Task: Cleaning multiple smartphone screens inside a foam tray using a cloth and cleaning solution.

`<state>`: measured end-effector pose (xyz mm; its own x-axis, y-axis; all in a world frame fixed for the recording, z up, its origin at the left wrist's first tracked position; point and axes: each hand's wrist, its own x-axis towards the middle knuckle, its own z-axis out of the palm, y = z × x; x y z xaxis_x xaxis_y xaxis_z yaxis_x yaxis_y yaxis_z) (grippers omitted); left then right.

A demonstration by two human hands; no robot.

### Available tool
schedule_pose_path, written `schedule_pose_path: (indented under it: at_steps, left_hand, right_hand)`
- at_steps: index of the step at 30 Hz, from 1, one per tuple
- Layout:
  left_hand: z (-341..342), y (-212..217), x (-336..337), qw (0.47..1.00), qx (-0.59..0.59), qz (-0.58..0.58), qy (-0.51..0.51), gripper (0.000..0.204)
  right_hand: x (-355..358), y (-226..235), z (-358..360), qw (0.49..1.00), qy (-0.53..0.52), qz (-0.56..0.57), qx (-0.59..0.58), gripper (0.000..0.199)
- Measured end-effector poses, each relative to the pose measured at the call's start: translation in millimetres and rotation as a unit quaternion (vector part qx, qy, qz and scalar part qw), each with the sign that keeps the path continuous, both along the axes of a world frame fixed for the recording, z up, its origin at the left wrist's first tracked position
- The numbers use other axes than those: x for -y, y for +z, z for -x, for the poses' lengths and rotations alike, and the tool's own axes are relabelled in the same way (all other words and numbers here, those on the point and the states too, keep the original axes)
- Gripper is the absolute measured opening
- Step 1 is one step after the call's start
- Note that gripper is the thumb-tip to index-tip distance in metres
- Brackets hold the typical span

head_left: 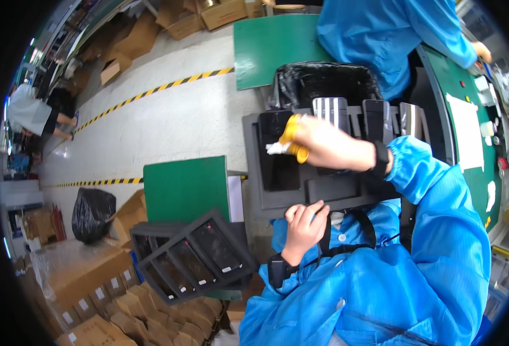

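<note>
Right hand [323, 147], yellow finger cots on, pinched a white wipe [276, 148] against a dark panel in the grey tray [253, 173]. Left hand [303, 228] gripped the tray's near edge. Advisable: light, even strokes, tray held steady.

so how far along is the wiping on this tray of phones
Done: hard to tell; no visible difference between the phones. In hand: the right hand, with yellow finger covers, presses a white wipe on a dark phone in the grey tray, which the left hand steadies. Left: possibly the phones standing in slots.
</note>
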<state>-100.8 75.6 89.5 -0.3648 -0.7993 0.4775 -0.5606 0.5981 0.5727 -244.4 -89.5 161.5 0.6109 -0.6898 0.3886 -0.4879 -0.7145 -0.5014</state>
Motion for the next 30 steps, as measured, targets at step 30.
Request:
schedule_pose_path:
  at_steps: [30]
  left_hand:
    - [148.4,39.5,26.8,0.961,0.092,-0.084,-0.247,0.019]
  right_hand:
    - [-28.4,-23.1,301.2,0.975,-0.208,-0.033,-0.068,0.016]
